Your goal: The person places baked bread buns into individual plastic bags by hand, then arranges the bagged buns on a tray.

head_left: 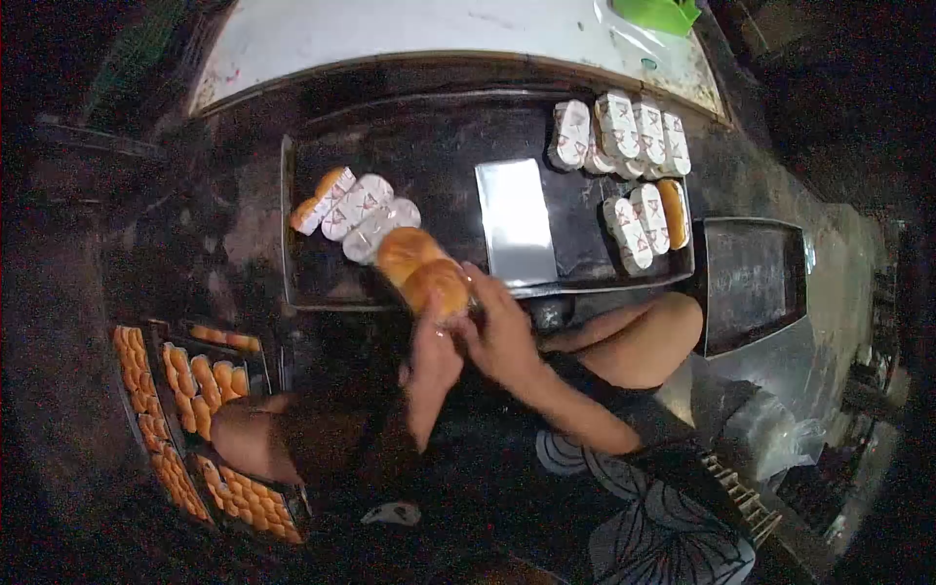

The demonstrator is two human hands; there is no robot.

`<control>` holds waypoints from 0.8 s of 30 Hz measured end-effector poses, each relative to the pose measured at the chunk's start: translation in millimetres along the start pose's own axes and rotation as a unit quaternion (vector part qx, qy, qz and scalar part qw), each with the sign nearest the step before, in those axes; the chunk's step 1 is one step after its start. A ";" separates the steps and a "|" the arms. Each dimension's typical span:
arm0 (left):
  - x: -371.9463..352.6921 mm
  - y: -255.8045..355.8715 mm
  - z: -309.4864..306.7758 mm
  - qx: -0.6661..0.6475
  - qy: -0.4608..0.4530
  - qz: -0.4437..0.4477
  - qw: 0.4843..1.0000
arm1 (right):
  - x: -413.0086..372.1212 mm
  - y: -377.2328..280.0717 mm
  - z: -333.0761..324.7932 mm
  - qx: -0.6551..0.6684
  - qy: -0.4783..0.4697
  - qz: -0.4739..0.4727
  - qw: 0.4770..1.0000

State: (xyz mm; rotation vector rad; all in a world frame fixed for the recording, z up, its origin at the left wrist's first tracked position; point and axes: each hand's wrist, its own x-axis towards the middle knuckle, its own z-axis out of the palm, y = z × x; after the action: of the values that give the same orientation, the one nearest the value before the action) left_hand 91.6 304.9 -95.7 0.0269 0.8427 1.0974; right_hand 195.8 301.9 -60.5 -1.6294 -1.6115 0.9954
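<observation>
My left hand (pixel 435 353) and right hand (pixel 499 336) have their fingers around a bread roll (pixel 425 273), over the dark tray's (pixel 429 146) near edge. It seems to be in clear wrap. White packs (pixel 619 127) sit far right.

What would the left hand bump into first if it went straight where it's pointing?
The left hand would bump the golden buns first, because they're right at its fingers. Past them looks like the dark tray, but how deep is hard to tell.
</observation>
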 end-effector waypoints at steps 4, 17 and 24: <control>38.1 -51.8 -13.6 0.657 -0.069 0.342 0.668 | 113.7 31.2 -49.0 -0.018 0.082 0.034 0.996; 80.6 -4.9 -47.0 0.732 -0.221 0.180 0.618 | -39.1 99.8 5.8 -0.056 -0.178 0.081 0.979; 33.7 -12.9 -1.1 0.618 -0.035 0.219 0.754 | -3.1 69.8 6.2 0.083 -0.054 0.201 0.975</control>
State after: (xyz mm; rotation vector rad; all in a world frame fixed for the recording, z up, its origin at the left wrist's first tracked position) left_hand 107.2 324.8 -121.5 1.4387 1.4081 0.7564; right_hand 226.8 294.8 -123.0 -1.8496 -1.2464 1.4045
